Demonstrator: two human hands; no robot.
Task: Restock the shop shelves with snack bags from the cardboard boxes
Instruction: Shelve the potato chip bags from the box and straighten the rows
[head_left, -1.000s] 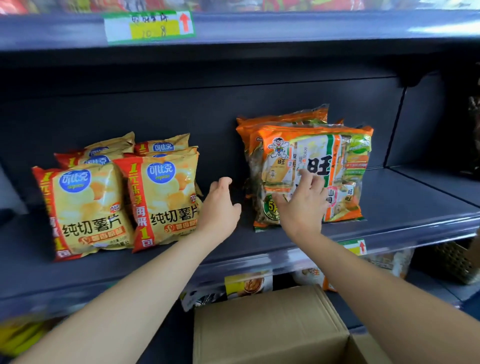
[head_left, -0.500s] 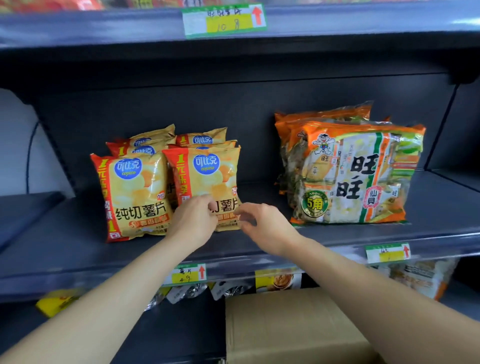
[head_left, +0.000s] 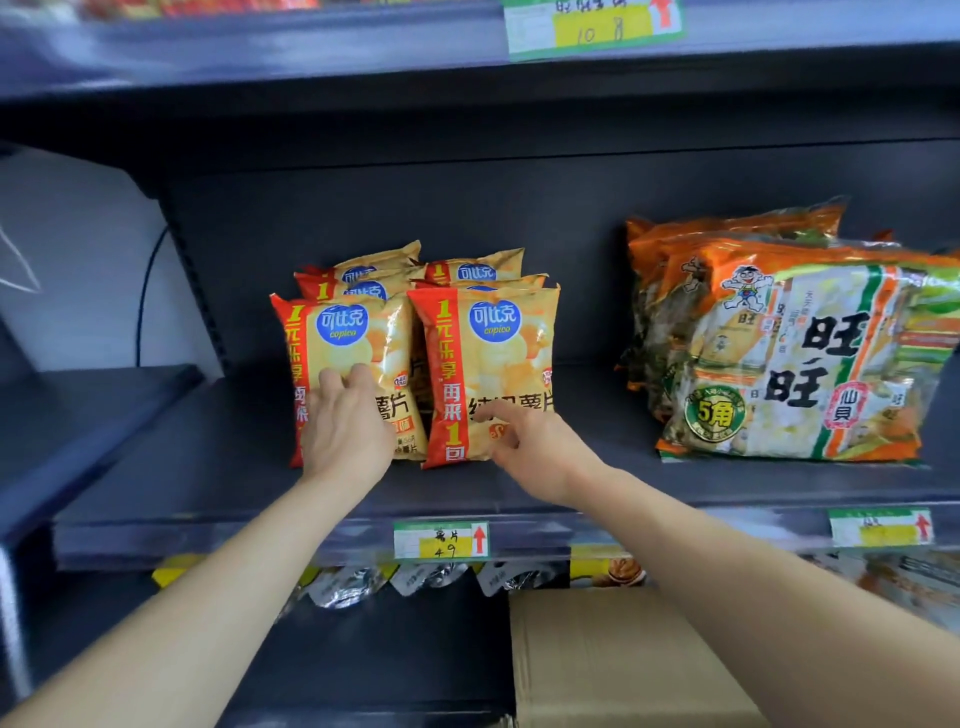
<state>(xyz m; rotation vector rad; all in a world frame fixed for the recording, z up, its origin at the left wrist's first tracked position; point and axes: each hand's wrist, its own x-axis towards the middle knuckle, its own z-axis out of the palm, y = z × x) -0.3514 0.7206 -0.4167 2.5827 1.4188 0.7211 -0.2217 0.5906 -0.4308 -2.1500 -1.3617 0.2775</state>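
**A:** What's on the far left?

**B:** A pale wall (head_left: 78, 260) with a thin dark cable (head_left: 148, 291) running down it. Then the dark grey shelf (head_left: 208, 467) begins, flat and matte, with a back panel of the same colour.

**A:** And the stock on it?

**B:** Yellow-and-red chip bags (head_left: 467, 270) stand upright in rows, left of the shelf's middle. The left hand (head_left: 348, 431) lies on the face of the left front bag (head_left: 348, 353). Its fingers are nearly straight and press the bag without gripping it. Just beside it is the right front bag (head_left: 488, 364). The right hand (head_left: 535, 447) pinches that bag's lower corner between thumb and curled fingers.

**A:** What's underneath?

**B:** A green-and-yellow price tag (head_left: 441, 540) sits on the shelf lip. There are silver packets (head_left: 353, 582) on the level below. Lower down to the right is a brown cardboard box (head_left: 597, 649), but its inside is out of sight.

**A:** And further right?

**B:** Big orange rice cracker bags (head_left: 795, 353) stand on the same shelf, well apart from the chips.
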